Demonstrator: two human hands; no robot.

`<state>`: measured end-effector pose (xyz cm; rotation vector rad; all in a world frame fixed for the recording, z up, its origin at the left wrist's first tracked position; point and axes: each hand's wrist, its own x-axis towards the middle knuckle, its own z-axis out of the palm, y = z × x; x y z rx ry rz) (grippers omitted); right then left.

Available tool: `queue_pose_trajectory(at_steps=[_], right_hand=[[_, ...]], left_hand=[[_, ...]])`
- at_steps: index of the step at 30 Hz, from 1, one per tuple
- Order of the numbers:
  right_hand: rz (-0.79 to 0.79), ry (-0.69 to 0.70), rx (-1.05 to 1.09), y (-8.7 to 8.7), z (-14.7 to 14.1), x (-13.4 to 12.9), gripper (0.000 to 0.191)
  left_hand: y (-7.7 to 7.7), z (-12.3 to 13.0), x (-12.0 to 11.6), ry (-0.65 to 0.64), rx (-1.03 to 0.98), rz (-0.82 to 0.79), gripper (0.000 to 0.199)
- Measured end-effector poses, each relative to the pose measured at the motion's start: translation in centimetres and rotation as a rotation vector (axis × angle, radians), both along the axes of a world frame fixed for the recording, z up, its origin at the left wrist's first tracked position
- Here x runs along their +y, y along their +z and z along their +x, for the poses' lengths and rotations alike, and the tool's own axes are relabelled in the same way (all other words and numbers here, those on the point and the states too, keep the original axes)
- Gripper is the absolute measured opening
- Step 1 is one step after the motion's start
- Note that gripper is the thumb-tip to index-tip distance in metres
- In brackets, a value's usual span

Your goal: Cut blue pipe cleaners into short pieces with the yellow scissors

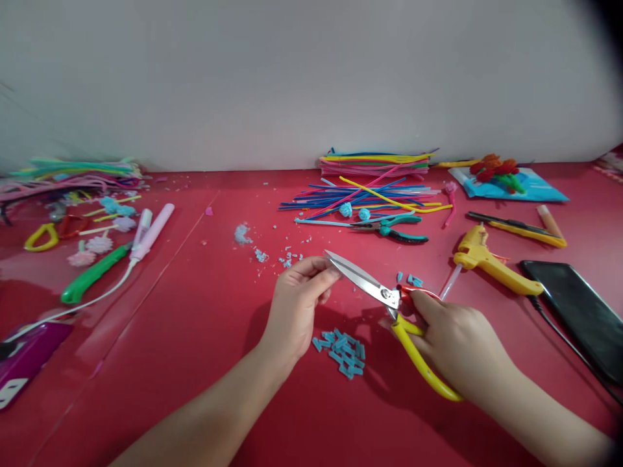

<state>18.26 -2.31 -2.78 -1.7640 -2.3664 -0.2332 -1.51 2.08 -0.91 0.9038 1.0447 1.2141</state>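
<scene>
My right hand (452, 337) is closed around the handles of a pair of scissors (363, 279), one handle yellow and the other red. The blades point up and to the left, and their tips reach my left hand (302, 292). The left thumb and fingers are pinched together beside the blade tip; what they hold, if anything, is too small or hidden to make out. Below the blades lies a small pile of short light-blue pieces (343, 350). A few more blue pieces (415, 280) lie behind the scissors' pivot.
Teal-handled pliers (396, 227) and colourful pipe cleaners (374, 194) lie at the back. To the right are a yellow glue gun (491, 259), a utility knife (525, 230) and a black phone (574, 311). A green-handled tool (95, 272) and a pink corded tool (153, 233) lie left.
</scene>
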Motion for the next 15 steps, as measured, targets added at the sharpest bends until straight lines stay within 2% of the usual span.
queue_pose_trajectory(at_steps=[5, 12, 15], right_hand=[[-0.013, -0.022, 0.013, -0.2, 0.2, 0.0, 0.030], [-0.213, -0.187, 0.089, 1.0, 0.2, 0.5, 0.032], [-0.285, -0.206, 0.164, 1.4, 0.1, 0.8, 0.028]], left_hand=[[-0.1, 0.0, -0.1, 0.001, -0.002, 0.003, 0.004], [-0.1, 0.0, 0.0, -0.001, 0.056, 0.003, 0.008], [-0.2, 0.0, -0.1, -0.036, 0.143, 0.034, 0.009]])
